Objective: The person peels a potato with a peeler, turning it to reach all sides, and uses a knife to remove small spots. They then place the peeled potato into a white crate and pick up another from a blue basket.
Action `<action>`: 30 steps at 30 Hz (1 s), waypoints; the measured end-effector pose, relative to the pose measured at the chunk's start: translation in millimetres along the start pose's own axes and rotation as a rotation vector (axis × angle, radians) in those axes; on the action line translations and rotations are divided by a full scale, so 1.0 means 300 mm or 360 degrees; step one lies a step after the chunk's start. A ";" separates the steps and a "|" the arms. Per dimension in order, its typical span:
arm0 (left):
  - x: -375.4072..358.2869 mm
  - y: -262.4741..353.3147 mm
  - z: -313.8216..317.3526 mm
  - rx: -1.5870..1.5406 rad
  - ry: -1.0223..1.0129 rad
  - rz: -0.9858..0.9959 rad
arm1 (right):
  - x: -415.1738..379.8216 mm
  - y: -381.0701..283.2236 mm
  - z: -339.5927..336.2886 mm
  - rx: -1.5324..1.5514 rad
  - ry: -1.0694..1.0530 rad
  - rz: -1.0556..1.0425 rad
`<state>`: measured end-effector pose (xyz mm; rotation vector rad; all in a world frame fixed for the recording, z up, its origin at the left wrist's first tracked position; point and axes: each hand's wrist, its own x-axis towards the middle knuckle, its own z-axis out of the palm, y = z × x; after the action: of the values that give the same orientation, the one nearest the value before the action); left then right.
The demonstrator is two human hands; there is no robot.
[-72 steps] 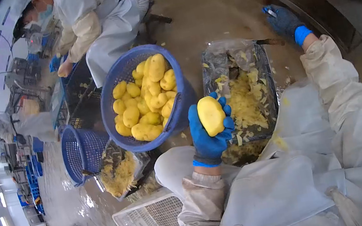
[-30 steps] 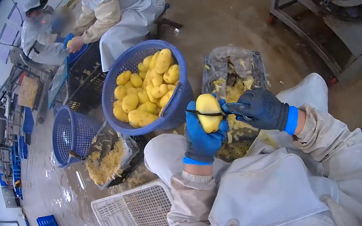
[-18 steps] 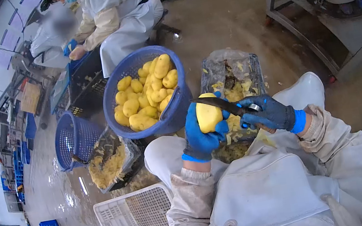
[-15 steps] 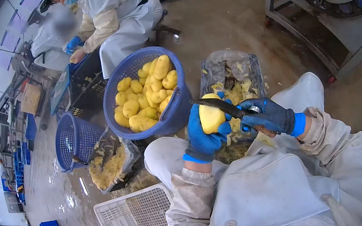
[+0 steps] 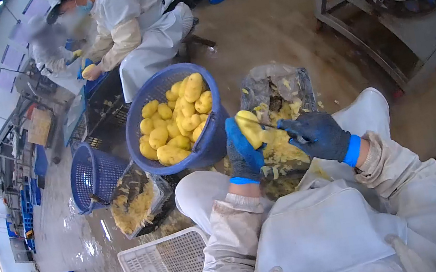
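Note:
A peeled yellow potato is held in my left hand, in a blue and grey glove, with the fingers wrapped round its left side. My right hand, gloved the same way, is closed on a dark knife, whose thin blade points left against the potato's right side. The handle is mostly hidden by the glove. Below both hands lies a plastic-lined crate with yellow peelings. To the left stands a blue basket full of yellow potatoes.
An empty-looking blue basket, a second crate of peelings and a white basket are at the left. Two people in white work at the upper left, one nearer. A metal machine stands at the upper right.
The knife has turned, so that its blade looks thinner and lies lower beside the potato. The potato is tilted more, and my left hand's fingers have shifted round it. The view has moved slightly.

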<state>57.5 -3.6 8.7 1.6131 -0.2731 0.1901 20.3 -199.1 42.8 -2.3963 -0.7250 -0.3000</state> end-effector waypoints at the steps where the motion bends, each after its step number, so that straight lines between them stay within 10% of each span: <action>1: 0.013 -0.005 0.003 0.0204 0.0135 0.0053 | -0.001 0.016 -0.008 -0.0084 0.0091 -0.0031; 3: 0.073 0.016 -0.035 -0.1316 0.0260 -0.1088 | -0.017 0.057 -0.005 0.0059 0.0204 -0.0036; 10: 0.080 0.123 -0.057 -0.1877 -0.0161 -0.0984 | -0.026 0.043 0.005 0.0478 0.0486 0.0204; 21: 0.060 0.063 -0.060 -0.1773 -0.0379 -0.1171 | 0.067 -0.049 -0.038 -0.0041 -0.0125 -0.0358; 30: -0.017 -0.037 -0.016 -0.1461 0.0331 -0.1069 | 0.077 -0.098 0.026 -0.0181 -0.0272 -0.0046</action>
<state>56.1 1.9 -3.0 0.6929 0.3212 -0.2607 23.1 -164.9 59.7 -2.5439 -0.8402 -0.1531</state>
